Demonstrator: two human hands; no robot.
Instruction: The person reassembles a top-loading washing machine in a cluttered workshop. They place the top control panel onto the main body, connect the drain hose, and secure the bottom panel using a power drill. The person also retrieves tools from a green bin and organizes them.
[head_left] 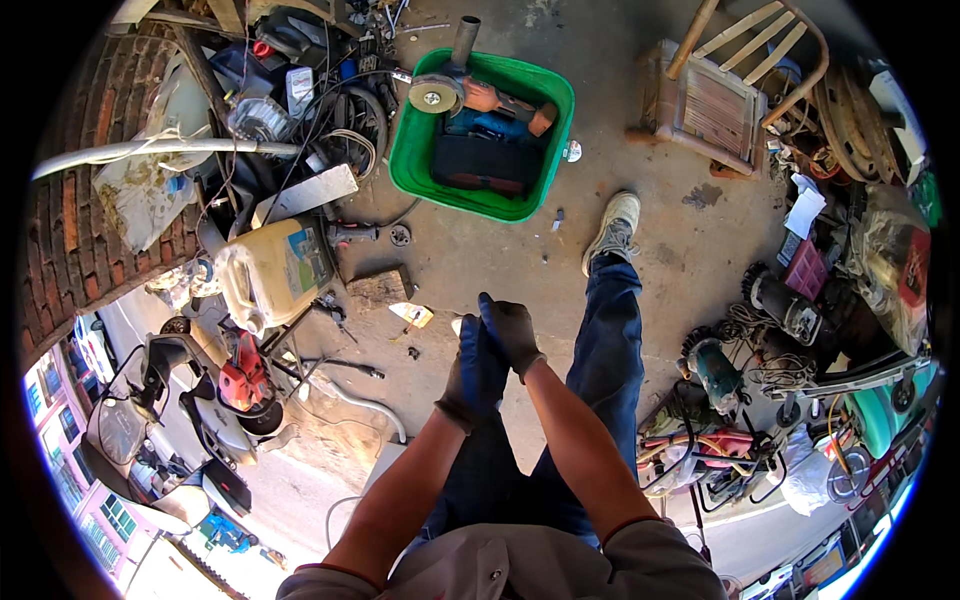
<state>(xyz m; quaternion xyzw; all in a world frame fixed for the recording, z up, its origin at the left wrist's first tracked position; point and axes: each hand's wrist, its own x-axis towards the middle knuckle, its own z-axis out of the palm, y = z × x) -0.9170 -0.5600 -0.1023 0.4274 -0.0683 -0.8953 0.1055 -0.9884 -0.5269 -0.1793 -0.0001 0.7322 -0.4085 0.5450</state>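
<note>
My hands, both in dark work gloves with blue on them, meet in front of my left knee. My left hand points forward, its blue side showing and its fingertips partly covered. Against it my right hand is closed, fingers curled in toward the left glove; whether anything is between them is hidden. Beyond the hands, on the floor, stands a green plastic tub. An angle grinder with an orange body and a round disc lies across its far part. Dark and blue items sit inside the tub.
At left are a yellowish jerrycan, a wooden block, tangled cables and a red machine. A wooden chair stands far right. Power tools and cords crowd the right side. My right foot is planted forward.
</note>
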